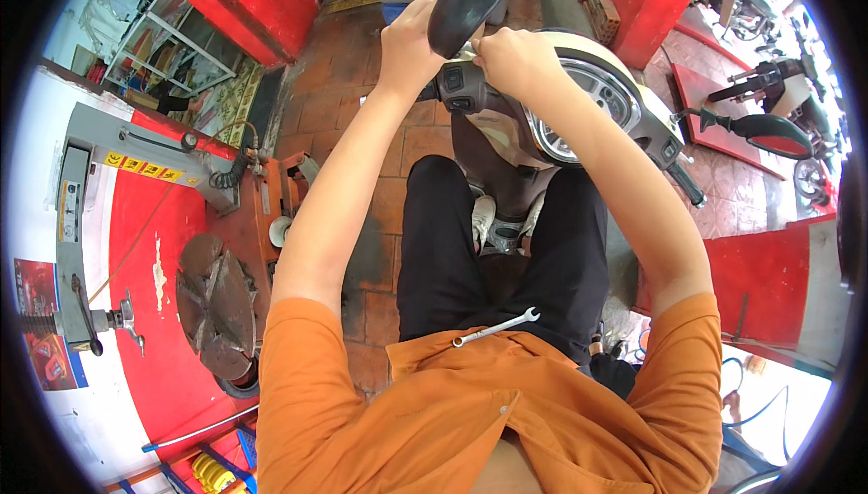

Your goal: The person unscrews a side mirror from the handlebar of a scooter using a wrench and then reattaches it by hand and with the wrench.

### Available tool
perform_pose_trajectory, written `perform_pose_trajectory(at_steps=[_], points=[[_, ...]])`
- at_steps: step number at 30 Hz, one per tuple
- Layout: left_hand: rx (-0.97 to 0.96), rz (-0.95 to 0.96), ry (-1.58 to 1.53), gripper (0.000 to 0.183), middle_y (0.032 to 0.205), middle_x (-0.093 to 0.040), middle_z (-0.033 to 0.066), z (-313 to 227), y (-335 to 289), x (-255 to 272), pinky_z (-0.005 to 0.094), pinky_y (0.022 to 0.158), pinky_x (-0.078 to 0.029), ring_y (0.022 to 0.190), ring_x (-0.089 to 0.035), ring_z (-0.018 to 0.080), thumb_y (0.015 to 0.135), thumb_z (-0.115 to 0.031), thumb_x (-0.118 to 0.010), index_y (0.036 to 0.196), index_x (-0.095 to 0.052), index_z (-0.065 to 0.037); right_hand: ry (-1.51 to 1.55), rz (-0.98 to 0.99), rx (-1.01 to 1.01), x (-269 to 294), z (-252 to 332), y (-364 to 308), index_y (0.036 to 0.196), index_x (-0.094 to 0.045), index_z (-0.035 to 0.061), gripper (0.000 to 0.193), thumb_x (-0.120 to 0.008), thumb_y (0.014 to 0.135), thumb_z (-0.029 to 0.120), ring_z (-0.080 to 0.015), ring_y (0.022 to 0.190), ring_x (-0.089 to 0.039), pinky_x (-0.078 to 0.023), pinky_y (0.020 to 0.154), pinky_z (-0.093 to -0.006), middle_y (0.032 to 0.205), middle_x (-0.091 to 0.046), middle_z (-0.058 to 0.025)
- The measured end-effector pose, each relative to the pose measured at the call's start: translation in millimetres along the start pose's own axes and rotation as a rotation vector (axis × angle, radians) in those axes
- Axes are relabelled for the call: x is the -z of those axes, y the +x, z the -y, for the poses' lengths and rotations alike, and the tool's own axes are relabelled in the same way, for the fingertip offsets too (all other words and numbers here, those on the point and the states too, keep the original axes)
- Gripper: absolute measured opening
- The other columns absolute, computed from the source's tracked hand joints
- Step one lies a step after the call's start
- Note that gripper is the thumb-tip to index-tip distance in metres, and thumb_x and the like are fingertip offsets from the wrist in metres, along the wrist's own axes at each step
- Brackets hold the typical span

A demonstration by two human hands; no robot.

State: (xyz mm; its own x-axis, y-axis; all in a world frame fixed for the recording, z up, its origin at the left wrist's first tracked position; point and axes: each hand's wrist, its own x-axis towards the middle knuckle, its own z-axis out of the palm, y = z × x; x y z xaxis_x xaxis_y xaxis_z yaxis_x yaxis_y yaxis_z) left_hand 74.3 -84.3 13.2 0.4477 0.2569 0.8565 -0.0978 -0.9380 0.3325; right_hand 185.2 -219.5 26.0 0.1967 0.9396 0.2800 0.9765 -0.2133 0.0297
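I sit astride a scooter (pixel 506 146) with both arms stretched out to its left handlebar. My left hand (pixel 409 49) is closed on the rounded black rear-view mirror (pixel 475 4), its fingers partly hidden behind it. Close by, my right hand (pixel 523 62) is closed at the mirror's foot, above the handlebar switches (pixel 459 87). A bit of shiny metal shows beside its fingertips, but what they pinch is hidden. On my lap, across the orange shirt's hem, rests a silver combination wrench (pixel 497 327).
The scooter's other mirror (pixel 773 135) sticks out at the right. A tyre-changing machine (pixel 217 300) with a round turntable stands on the left. Red pillars (pixel 646 1) rise ahead, and several motorbikes (pixel 796 87) are parked at the far right. The floor is reddish tile (pixel 371 214).
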Motion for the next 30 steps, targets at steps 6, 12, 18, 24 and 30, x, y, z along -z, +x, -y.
perform_pose_trajectory(at_steps=[6, 12, 18, 24, 30], points=[[0.019, -0.003, 0.026, 0.025, 0.087, -0.065, 0.0059, -7, -3, 1, 0.0367, 0.065, -0.054, 0.078, -0.066, 0.029, 0.077, -0.019, -0.072, 0.099, -0.066, -0.01, 0.131, -0.028, -0.155, -21, 10, -30, 0.127, -0.059, 0.0204, 0.034, -0.056, 0.094, 0.028, -0.0359, 0.067, -0.068, -0.054, 0.058, -0.0462, 0.074, -0.067, -0.0184], [-0.057, -0.029, 0.015, 0.023, 0.087, -0.064, 0.0048, 3, -3, -1, 0.0359, 0.064, -0.053, 0.077, -0.066, 0.0285, 0.076, -0.017, -0.072, 0.097, -0.067, -0.011, 0.116, -0.04, -0.202, -21, 14, -31, 0.131, -0.056, 0.0229, 0.036, -0.053, 0.096, 0.028, -0.0343, 0.066, -0.068, -0.054, 0.057, -0.0469, 0.072, -0.067, -0.0152], [-0.019, -0.021, -0.026, 0.022, 0.086, -0.064, 0.0054, 9, -1, -3, 0.0358, 0.065, -0.053, 0.078, -0.066, 0.0291, 0.076, -0.016, -0.072, 0.097, -0.066, -0.011, 0.149, -0.088, -0.028, -6, 0, -26, 0.119, -0.064, 0.019, 0.029, -0.058, 0.091, 0.022, -0.0317, 0.07, -0.07, -0.055, 0.059, -0.0426, 0.076, -0.069, -0.0156], [-0.02, -0.017, 0.064, 0.022, 0.088, -0.064, 0.0065, -2, -2, 0, 0.0373, 0.066, -0.053, 0.08, -0.065, 0.0309, 0.076, -0.016, -0.071, 0.097, -0.066, -0.01, 0.126, -0.075, -0.173, 1, 12, -38, 0.113, -0.067, 0.0167, 0.025, -0.057, 0.091, 0.021, -0.0321, 0.07, -0.07, -0.055, 0.062, -0.0432, 0.075, -0.069, -0.0153], [0.031, 0.012, 0.066, 0.026, 0.089, -0.063, 0.0082, 3, -3, 0, 0.0378, 0.068, -0.053, 0.082, -0.065, 0.0328, 0.074, -0.014, -0.073, 0.097, -0.064, -0.008, 0.148, -0.12, -0.137, -10, 11, -31, 0.111, -0.067, 0.0139, 0.027, -0.057, 0.086, 0.015, -0.0318, 0.07, -0.07, -0.056, 0.06, -0.0424, 0.073, -0.068, -0.0154]])
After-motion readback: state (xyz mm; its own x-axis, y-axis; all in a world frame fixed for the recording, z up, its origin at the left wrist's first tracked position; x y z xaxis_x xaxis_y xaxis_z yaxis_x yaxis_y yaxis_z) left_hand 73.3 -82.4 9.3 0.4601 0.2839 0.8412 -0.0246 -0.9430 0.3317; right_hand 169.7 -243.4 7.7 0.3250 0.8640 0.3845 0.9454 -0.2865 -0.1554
